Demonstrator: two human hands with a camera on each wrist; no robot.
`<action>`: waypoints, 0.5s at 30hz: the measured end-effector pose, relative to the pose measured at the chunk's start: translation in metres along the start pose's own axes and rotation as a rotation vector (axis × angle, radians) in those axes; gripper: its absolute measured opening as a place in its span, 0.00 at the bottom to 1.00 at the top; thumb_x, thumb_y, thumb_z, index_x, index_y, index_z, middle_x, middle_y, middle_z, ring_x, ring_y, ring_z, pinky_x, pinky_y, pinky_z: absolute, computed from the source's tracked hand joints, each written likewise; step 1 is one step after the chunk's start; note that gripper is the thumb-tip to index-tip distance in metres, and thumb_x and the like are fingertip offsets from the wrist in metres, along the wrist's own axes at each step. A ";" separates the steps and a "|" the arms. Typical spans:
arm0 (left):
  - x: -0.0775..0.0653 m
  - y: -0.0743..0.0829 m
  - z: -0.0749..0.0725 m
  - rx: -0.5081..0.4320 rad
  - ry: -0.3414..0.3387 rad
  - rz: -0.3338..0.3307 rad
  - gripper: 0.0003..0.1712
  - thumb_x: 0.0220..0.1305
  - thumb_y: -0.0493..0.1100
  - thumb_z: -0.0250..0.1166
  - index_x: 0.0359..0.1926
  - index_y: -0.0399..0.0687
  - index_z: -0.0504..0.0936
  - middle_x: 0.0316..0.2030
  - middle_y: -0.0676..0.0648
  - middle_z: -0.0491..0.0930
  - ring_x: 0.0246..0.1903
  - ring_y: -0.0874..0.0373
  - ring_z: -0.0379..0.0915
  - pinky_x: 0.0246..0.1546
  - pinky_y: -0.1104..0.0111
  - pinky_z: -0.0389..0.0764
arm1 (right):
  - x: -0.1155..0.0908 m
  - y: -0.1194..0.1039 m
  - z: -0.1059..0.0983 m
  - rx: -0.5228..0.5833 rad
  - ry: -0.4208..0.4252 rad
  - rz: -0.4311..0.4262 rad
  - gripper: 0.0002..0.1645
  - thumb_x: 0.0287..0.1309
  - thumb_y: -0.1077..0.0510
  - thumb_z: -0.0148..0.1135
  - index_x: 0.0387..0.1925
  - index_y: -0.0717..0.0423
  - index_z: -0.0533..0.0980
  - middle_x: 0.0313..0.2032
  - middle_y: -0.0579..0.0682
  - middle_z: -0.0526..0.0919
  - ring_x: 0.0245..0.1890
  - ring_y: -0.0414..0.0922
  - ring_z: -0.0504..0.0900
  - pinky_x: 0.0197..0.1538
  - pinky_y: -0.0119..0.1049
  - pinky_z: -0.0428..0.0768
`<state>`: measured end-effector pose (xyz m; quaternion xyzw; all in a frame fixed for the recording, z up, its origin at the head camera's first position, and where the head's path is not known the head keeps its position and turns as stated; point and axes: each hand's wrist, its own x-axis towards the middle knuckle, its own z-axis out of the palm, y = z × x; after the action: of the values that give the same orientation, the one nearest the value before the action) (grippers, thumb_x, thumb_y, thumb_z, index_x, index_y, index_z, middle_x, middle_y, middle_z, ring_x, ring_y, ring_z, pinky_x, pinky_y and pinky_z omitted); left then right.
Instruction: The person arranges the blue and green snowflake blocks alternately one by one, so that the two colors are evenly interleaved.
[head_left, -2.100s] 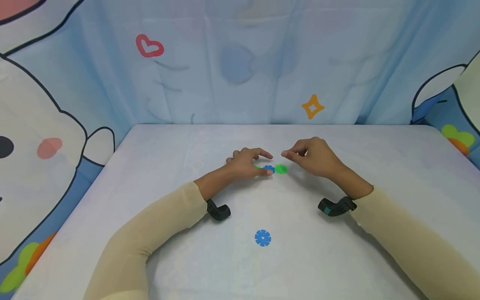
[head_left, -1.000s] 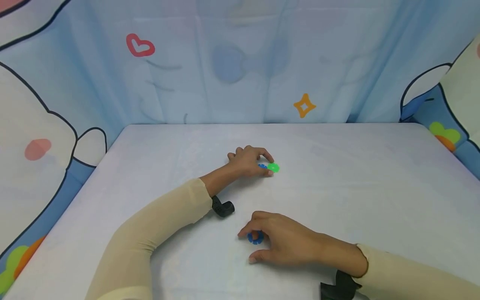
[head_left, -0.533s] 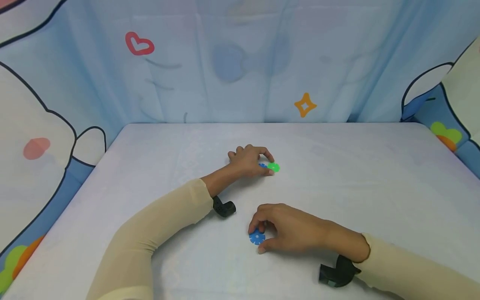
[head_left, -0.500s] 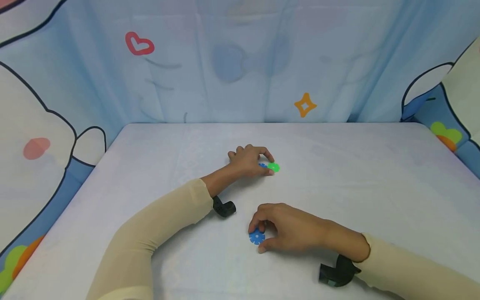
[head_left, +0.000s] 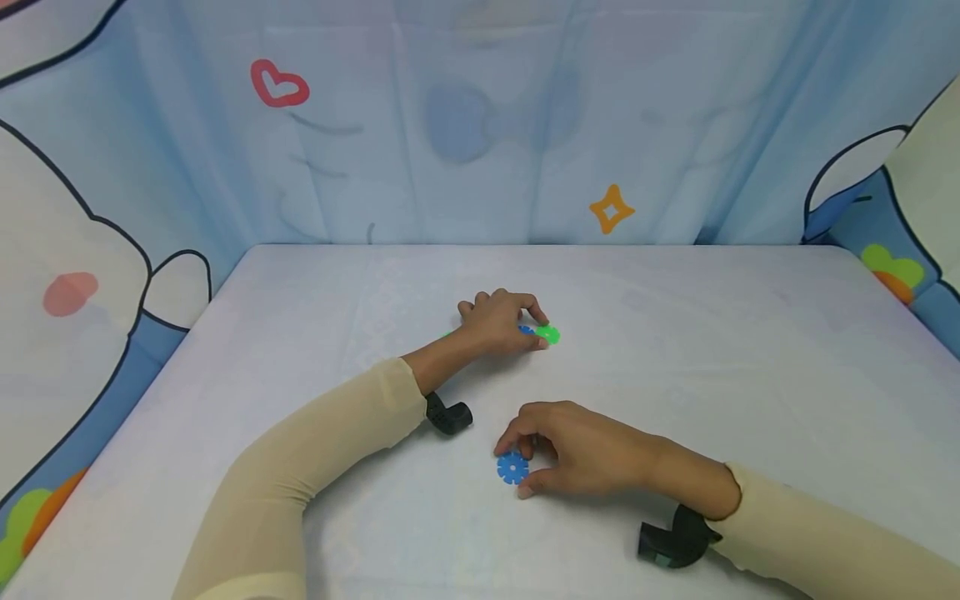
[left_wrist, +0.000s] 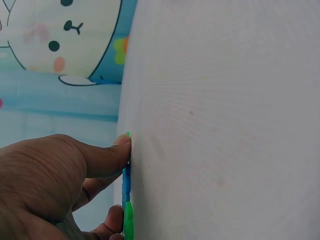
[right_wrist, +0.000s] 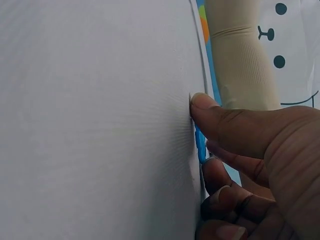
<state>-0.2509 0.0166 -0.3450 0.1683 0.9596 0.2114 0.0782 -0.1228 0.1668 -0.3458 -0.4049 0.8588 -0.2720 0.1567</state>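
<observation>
In the head view, my left hand pinches a green notched building disc at the far middle of the table, index finger at its back edge and thumb at its front. Beside that disc, a blue notched disc is partly hidden under the hand; the left wrist view shows this blue disc edge-on against the green one. Nearer, my right hand holds another blue notched disc between thumb and index finger. It lies flat at the table surface in the right wrist view.
A sliver of green shows behind the left wrist. Pale cloth covers the table, and a printed curtain hangs along its far edge. Black wrist cameras sit low under both forearms.
My right hand has come from beside the green disc down to the near blue disc and closed its thumb and finger on it. My left hand has shifted slightly onto the green disc.
</observation>
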 end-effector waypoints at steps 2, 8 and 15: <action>0.000 0.000 0.000 -0.004 -0.001 0.001 0.16 0.57 0.60 0.71 0.46 0.70 0.83 0.48 0.52 0.77 0.50 0.50 0.68 0.54 0.51 0.60 | 0.000 0.001 -0.001 0.007 -0.006 -0.011 0.19 0.52 0.46 0.74 0.47 0.35 0.81 0.34 0.34 0.76 0.32 0.33 0.72 0.38 0.25 0.73; -0.001 0.000 -0.001 -0.001 -0.002 0.002 0.15 0.57 0.60 0.71 0.46 0.70 0.83 0.48 0.52 0.78 0.50 0.50 0.68 0.55 0.51 0.60 | -0.001 0.006 -0.005 0.049 -0.054 -0.006 0.19 0.53 0.48 0.74 0.48 0.34 0.80 0.35 0.34 0.77 0.32 0.34 0.73 0.38 0.26 0.74; 0.001 -0.002 0.000 -0.012 0.005 0.014 0.15 0.57 0.59 0.71 0.45 0.68 0.83 0.46 0.53 0.78 0.47 0.51 0.68 0.53 0.51 0.60 | 0.002 0.010 -0.006 0.079 -0.058 -0.027 0.18 0.55 0.49 0.73 0.49 0.38 0.80 0.34 0.35 0.77 0.29 0.34 0.72 0.35 0.25 0.73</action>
<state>-0.2522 0.0157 -0.3459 0.1742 0.9572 0.2182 0.0754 -0.1330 0.1727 -0.3476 -0.4177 0.8369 -0.2960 0.1937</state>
